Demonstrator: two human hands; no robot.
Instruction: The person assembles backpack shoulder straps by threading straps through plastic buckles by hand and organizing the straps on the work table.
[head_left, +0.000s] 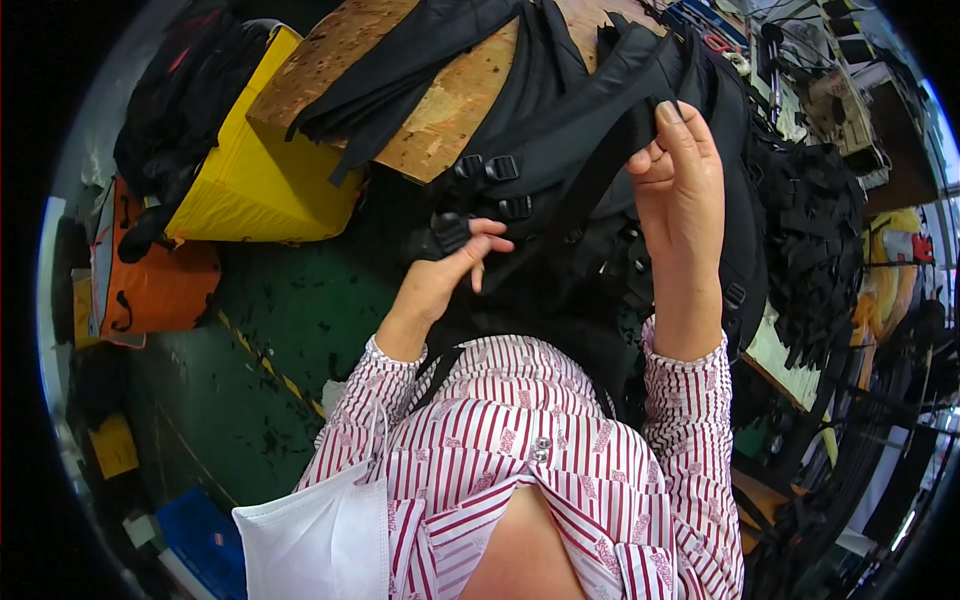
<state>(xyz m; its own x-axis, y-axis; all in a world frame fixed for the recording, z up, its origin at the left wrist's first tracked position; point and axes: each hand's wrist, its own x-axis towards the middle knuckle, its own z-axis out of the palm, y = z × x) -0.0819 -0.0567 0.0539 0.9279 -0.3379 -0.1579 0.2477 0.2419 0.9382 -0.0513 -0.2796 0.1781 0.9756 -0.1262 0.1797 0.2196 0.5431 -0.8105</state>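
My right hand (683, 170) is raised over the black padded shoulder straps (590, 130), its thumb and fingers pinching a flat black webbing strap (605, 165). From that pinch the webbing slants down and left toward my left hand (450, 270). The left fingers are partly curled, beside a dark piece (450, 232) that covers some of them. Whether that piece is a buckle or a fold of strap I cannot make out. Just beyond lie black plastic buckles (502, 168) on the straps. Dark fabric parts spread across my lap and hide what lies beneath.
A wooden board (440, 125) with more straps stands ahead. To the left are a yellow bag-like container (260, 170) and an orange one (165, 265) on the green floor (270, 290). Piled black straps (810, 230) hang at the right, near a cluttered bench. A white mask (315, 540) dangles at my chest.
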